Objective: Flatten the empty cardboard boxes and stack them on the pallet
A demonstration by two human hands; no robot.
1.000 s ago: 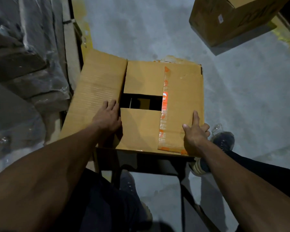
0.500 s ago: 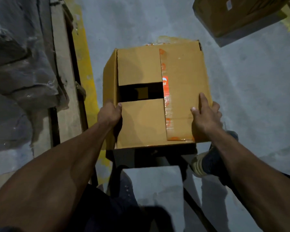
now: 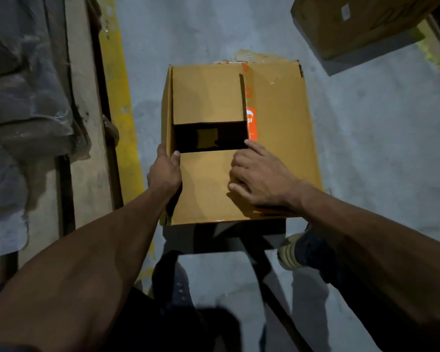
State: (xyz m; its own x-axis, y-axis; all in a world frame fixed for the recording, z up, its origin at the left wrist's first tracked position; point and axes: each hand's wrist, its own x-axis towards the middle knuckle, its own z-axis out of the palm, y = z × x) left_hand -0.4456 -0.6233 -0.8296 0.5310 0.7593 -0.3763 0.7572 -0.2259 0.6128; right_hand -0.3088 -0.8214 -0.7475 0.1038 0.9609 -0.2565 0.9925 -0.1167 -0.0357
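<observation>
A brown cardboard box (image 3: 277, 118) with orange tape stands on the grey floor in front of me, its top flaps folded in with a dark gap between two of them. My left hand (image 3: 164, 171) grips the box's left top edge, thumb on top and fingers down the side. My right hand (image 3: 259, 179) lies on the near top flap, fingers spread, with the index finger reaching the gap's right corner. A wooden pallet (image 3: 87, 118) lies at the left.
Plastic-wrapped goods (image 3: 23, 97) sit on the pallet at the left. A yellow floor line (image 3: 122, 102) runs beside it. Another cardboard box (image 3: 353, 24) stands at the top right. My shoes (image 3: 297, 252) are just below the box.
The wide left flap has folded down against the box's side. My left hand went from flat on that flap to gripping the left edge. My right hand slid from the right edge toward the middle.
</observation>
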